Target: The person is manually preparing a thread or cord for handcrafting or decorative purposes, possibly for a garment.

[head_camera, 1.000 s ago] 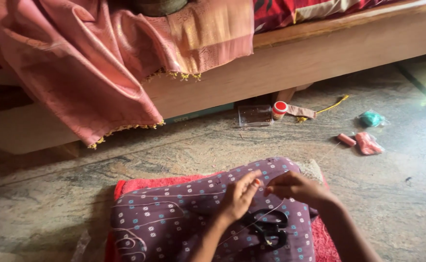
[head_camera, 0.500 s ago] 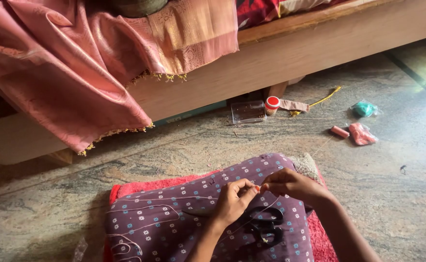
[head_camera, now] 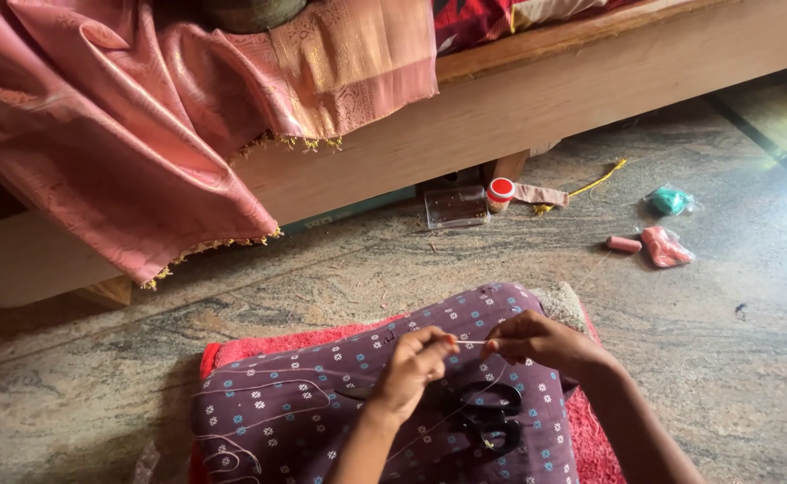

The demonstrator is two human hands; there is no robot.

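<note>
Though thread (head_camera: 470, 341) barely visible, both hands (head_camera: 483, 354) w/ fingertips pinched, scissors (head_camera: 492, 421) half-hidden.

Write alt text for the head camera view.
Two hands, left hand and right hand, pinch a thin thread between them above purple patterned cloth where black scissors lie. Beyond, on the stone floor, thread spools sit near a wooden bed frame draped with pink fabric.
</note>
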